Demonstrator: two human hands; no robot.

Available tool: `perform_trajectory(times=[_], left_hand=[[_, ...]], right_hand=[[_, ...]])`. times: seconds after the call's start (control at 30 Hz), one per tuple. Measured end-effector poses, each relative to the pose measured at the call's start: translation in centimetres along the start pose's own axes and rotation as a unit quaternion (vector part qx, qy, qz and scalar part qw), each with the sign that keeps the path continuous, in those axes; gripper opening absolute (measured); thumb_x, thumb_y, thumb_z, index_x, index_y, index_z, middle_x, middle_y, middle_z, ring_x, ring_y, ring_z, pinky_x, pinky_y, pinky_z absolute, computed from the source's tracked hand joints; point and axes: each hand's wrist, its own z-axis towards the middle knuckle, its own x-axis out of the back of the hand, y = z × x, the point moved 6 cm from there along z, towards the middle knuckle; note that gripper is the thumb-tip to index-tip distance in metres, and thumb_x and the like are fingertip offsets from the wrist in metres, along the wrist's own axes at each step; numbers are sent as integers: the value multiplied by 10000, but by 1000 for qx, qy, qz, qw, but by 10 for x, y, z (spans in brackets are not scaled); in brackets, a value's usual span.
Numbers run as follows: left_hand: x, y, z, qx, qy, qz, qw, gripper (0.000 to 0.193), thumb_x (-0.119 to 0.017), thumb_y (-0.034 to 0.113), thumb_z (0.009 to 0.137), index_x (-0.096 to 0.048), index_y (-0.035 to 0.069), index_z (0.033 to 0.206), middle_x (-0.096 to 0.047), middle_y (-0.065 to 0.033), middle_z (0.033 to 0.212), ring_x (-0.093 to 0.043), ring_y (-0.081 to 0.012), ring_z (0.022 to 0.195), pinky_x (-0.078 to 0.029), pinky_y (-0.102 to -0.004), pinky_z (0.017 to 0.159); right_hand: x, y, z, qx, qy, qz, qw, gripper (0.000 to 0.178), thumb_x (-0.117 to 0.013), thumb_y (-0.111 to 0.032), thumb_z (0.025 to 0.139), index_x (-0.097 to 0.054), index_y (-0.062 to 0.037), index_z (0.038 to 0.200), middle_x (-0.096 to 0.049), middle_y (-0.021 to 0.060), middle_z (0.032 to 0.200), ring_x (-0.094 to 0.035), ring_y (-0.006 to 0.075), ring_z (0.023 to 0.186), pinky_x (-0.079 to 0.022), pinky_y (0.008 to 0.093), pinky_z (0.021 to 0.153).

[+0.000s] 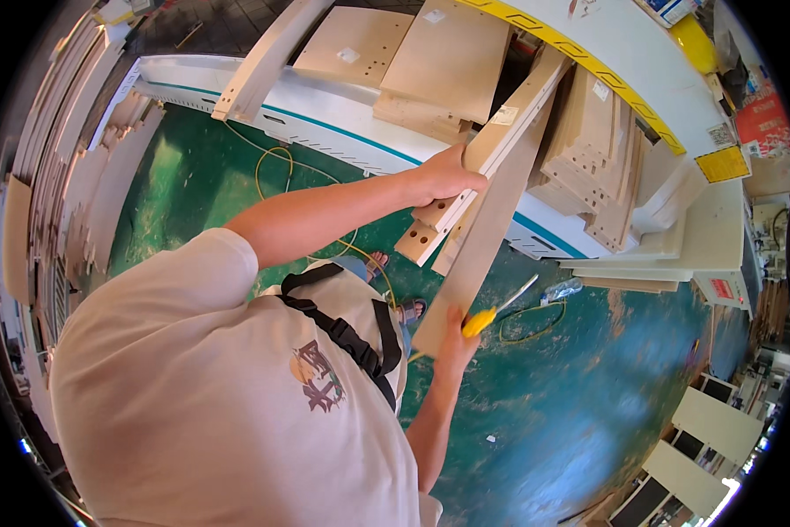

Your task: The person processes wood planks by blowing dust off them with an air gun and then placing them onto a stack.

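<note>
My left hand (448, 177) is closed around the near end of a narrow wooden board (500, 123) that carries a white label. Drilled holes show in the end of that board and in another drilled board (419, 241) just below it. A longer, wider plank (474, 263) slants down toward me beside them. My right hand (455, 344) grips the plank's near end and at the same time holds a yellow-handled screwdriver (479, 322), its metal shaft pointing up and right, away from the plank. The fingers under the plank are hidden.
Stacked drilled panels (579, 149) and flat boards (448, 61) lie on a white machine bed (342, 145). A white beam with a yellow strip (588, 75) crosses above. Yellow hose (274, 151) lies on the green floor (571, 395). Board stacks (43, 176) stand left.
</note>
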Motion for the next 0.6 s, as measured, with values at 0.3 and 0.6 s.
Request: perform_trajectory(times=[0.3,0.6], left_hand=[[1,-14,-24,1,56,69,996,726,-777,241,760,-497,-68,1354,-667,-210,1193,-668,-279,1060,-532,-368,905],[-29,-36,-47,-6,102,85,991,731,-766,235,755,-461,-76,1343,-683,-265,1128,-693,-397,1029,-550,-438,891]], right_hand=[[-41,-68,104,46,29,-7,998,370,-757,-305,983,-715,52,1075,-706,59,933,-646,141,808,-524,310,721],[-14,-74,45,119,18,-181,976,367,-599,-324,1067,-741,13,1089,-707,45,884,-579,92,699,-429,273,597]])
